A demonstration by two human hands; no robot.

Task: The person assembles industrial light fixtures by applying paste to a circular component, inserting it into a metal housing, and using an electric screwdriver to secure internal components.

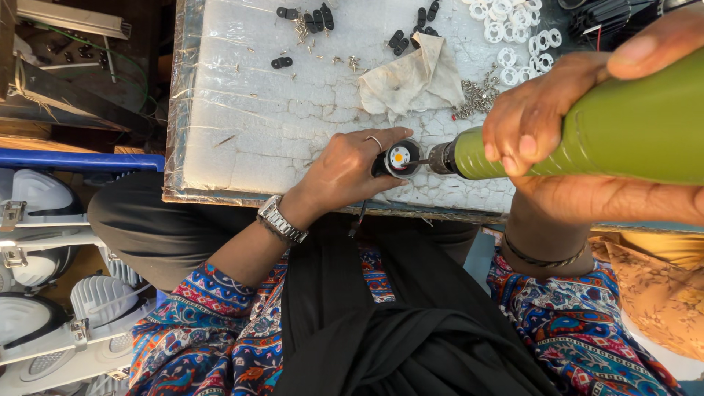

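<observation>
At frame centre the left hand (345, 172) pinches a small round black lamp housing (400, 157); the right hand (587, 132) wraps tightly round a smooth green electric screwdriver (631, 125) on the cracked white foam board (249, 110).

Green driver (631, 125) cut off right; bit tip hidden inside lamp housing (400, 158).

A small assembly workshop for light fittings. The bench (242, 139) is a cracked white foam slab under plastic film, strewn with screws (478, 94), black clips (315, 18) and white rings (513, 33). Finished white lamp housings (44, 220) pile up at the left, beside a rag (414, 77).
</observation>
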